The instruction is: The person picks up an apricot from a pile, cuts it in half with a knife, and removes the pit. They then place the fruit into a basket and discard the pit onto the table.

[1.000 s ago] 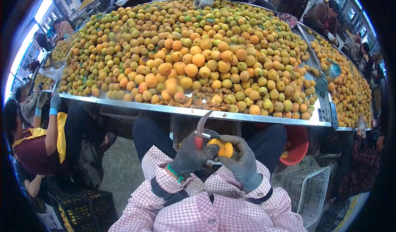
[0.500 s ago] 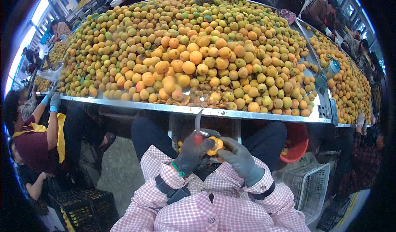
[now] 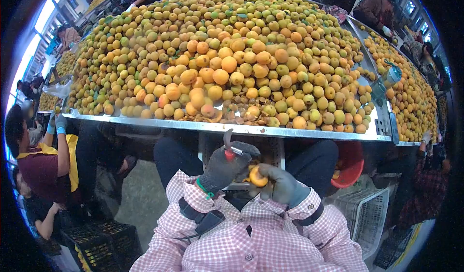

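My left hand (image 3: pixel 218 169), in a dark knit glove with a green band at the wrist, is closed round a small curved knife (image 3: pixel 229 154) with a red handle. Its hooked blade points up toward the table, and a short metal tube shows beside the handle. In my right hand (image 3: pixel 284 184), gloved in grey, the fingers pinch a cut apricot (image 3: pixel 258 176) with its hollow inside showing. Both hands are close together over my lap, the knife apart from the fruit. Beyond them lies a big heap of apricots (image 3: pixel 232 64).
The table's metal edge (image 3: pixel 179 125) runs just beyond my knees, with pits and scraps (image 3: pixel 238 111) near it. A pale crate (image 3: pixel 281 151) stands between my legs. To the right are a red bucket (image 3: pixel 356 163) and a white crate (image 3: pixel 374 214). Co-workers sit around.
The knife and left hand have drawn away from the apricot. The fruit has turned in my right hand and shows its hollow. A co-worker's gloved hands have left the table's far edge.
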Demonstrator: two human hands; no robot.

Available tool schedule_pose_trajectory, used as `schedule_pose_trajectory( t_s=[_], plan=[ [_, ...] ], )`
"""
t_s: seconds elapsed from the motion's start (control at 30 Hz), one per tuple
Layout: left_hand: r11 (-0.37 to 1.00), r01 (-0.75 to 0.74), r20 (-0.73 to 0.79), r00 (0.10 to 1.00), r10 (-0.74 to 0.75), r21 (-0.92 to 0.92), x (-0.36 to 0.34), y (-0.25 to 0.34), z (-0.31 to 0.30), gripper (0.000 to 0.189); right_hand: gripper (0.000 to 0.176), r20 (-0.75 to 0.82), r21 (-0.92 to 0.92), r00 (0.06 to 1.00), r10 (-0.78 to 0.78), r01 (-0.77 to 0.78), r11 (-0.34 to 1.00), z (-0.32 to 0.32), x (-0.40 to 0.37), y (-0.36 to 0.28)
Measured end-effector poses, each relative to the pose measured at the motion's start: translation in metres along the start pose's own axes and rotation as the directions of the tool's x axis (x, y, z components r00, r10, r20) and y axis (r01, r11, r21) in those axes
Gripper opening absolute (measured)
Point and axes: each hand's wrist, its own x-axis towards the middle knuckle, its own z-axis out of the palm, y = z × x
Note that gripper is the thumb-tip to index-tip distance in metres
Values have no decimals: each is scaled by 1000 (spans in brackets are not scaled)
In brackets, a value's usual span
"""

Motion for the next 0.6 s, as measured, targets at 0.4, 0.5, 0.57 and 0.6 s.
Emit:
schedule_pose_trajectory(
  t_s=[0.4, 0.5, 0.57, 0.6],
  plan=[
    [910, -18, 181, 978, 101, -414, 1, -14, -6, 33, 39, 99, 127, 978, 182, -194, 973, 16, -3, 24],
    [867, -27, 176, 976, 131, -498, -1, -16, -6, 32, 35, -121, -269, 989, 86, -117, 956, 38, -8, 17],
    [858, -74, 154, 973, 174, -508, 1, -16, -5, 32, 33, -96, -154, 995, 33, -48, 987, 31, -4, 27],
    [835, -95, 170, 961, 220, -542, 2, -21, -7, 28, 31, -78, -33, 997, -19, 16, 999, 25, -1, 34]
  ],
)
